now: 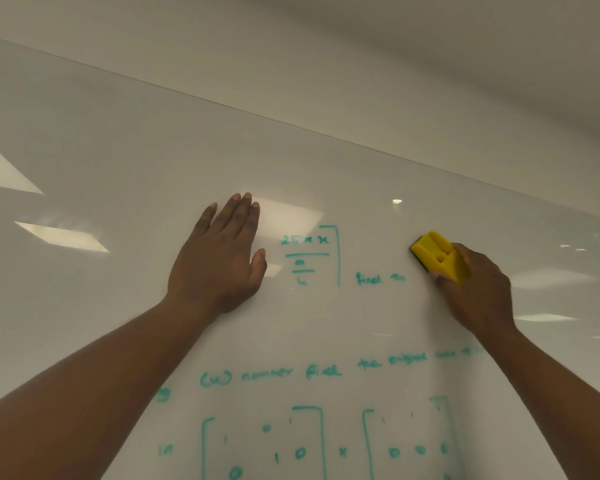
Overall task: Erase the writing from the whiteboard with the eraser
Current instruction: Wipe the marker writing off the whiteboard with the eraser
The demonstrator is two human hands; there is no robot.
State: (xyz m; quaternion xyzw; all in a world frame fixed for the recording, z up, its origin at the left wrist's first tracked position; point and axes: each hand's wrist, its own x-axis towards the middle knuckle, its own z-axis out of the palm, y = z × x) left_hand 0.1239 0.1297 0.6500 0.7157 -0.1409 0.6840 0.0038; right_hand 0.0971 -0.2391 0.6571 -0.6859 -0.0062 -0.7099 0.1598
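Note:
A glossy whiteboard (118,150) fills the view. Teal writing (310,258) sits at its centre: a fraction beside a bracket, then the words "find" to its right. Lower down run a line of teal text (305,372) and two bracketed matrices (264,445). My right hand (478,292) grips a yellow eraser (437,254) pressed against the board, just right of the "find" words. My left hand (219,258) lies flat on the board with fingers together, just left of the fraction, holding nothing.
The board's top edge (291,124) runs diagonally from upper left to right, with plain wall above. Bright ceiling-light reflections (63,237) show on the board's left side and behind my left hand.

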